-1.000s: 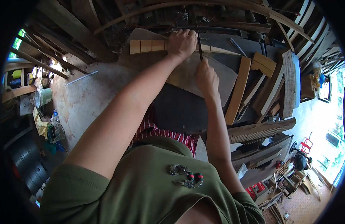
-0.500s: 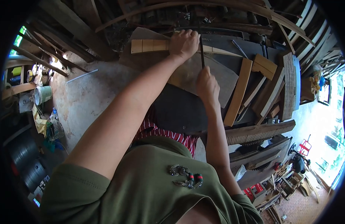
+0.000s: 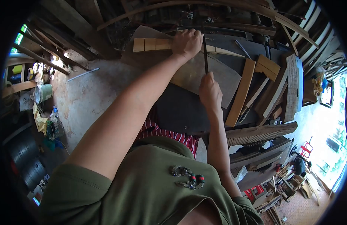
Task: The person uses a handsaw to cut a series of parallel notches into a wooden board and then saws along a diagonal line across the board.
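My left hand [image 3: 187, 44] presses down on a long, curved, light wood strip [image 3: 153, 44] with lines across it, fingers wrapped over it. The strip lies across a grey-brown board [image 3: 222, 75] on the dark worktop. Close to the fingertips of that hand, a thin dark blade-like tool [image 3: 205, 54] crosses the strip. My right hand [image 3: 210, 90] is closed around the near end of this tool; its handle is hidden in the fist.
Right of my hands lie a long wood piece [image 3: 241, 93], a short notched block [image 3: 266, 67] and several darker planks [image 3: 275, 93]. A thin rod [image 3: 242, 48] rests behind them. A toothed wooden piece [image 3: 261, 134] sits nearer, at the right.
My right hand has drawn back slightly toward my body with the tool, and more of the blade shows. My left hand stays on the strip.
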`<action>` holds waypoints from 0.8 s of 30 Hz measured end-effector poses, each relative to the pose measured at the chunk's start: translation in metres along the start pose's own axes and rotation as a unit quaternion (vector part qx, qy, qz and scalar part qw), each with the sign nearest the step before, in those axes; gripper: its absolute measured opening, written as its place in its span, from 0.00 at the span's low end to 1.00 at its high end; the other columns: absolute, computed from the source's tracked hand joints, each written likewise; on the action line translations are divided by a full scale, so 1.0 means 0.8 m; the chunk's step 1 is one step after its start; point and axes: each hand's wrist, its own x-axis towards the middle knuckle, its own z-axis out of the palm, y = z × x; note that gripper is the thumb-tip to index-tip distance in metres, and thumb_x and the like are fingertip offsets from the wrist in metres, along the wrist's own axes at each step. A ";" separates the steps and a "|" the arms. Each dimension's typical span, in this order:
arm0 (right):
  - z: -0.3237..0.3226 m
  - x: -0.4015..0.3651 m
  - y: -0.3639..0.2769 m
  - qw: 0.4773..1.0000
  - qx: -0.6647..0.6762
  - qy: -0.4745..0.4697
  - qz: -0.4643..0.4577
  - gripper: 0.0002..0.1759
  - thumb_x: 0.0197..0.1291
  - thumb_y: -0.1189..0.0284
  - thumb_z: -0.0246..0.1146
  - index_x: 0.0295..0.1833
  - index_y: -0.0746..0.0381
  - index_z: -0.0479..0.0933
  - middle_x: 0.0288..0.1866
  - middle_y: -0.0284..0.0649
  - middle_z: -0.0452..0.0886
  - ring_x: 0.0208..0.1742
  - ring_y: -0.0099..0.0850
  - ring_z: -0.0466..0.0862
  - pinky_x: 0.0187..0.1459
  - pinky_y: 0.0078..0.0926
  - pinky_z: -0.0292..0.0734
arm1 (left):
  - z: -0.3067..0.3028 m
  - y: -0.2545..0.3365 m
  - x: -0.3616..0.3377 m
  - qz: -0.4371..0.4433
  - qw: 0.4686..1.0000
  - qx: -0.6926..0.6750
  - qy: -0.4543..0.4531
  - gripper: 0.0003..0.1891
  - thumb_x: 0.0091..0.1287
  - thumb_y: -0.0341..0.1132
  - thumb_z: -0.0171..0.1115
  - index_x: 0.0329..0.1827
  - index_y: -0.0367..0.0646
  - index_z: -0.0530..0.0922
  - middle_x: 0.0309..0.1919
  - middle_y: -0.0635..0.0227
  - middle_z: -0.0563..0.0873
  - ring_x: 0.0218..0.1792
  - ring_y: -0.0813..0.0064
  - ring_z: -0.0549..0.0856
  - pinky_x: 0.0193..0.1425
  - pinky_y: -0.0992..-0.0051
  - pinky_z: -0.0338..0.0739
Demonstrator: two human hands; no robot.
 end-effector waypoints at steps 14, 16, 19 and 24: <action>0.003 -0.010 0.011 1.000 -0.008 -0.004 -0.003 0.08 0.66 0.71 0.48 0.44 0.63 0.67 0.33 0.59 0.84 0.37 0.61 0.85 0.42 0.57 0.78 | 0.003 0.000 0.000 0.008 0.999 0.007 0.040 0.14 0.71 0.42 0.55 0.27 0.48 0.78 0.27 0.68 0.84 0.31 0.65 0.86 0.37 0.63 0.81; -0.001 -0.008 0.007 1.000 -0.007 -0.021 0.004 0.10 0.69 0.68 0.48 0.45 0.63 0.67 0.35 0.61 0.83 0.41 0.62 0.83 0.43 0.59 0.77 | 0.006 -0.004 -0.003 0.012 0.999 0.008 0.041 0.14 0.71 0.42 0.55 0.27 0.48 0.78 0.26 0.69 0.84 0.31 0.65 0.86 0.37 0.63 0.81; 0.004 0.033 0.005 1.000 -0.001 -0.005 0.001 0.12 0.72 0.64 0.48 0.45 0.63 0.67 0.37 0.63 0.82 0.44 0.63 0.82 0.44 0.60 0.75 | 0.005 -0.001 -0.003 0.018 1.000 -0.001 0.025 0.13 0.71 0.43 0.55 0.28 0.48 0.79 0.27 0.68 0.84 0.33 0.65 0.86 0.38 0.63 0.81; 0.007 0.054 0.001 0.998 0.003 0.046 -0.033 0.12 0.72 0.64 0.48 0.45 0.63 0.67 0.36 0.63 0.82 0.43 0.64 0.81 0.44 0.61 0.74 | 0.003 0.004 0.001 0.003 1.000 0.011 0.029 0.13 0.70 0.43 0.55 0.29 0.48 0.78 0.27 0.69 0.84 0.33 0.66 0.85 0.38 0.64 0.81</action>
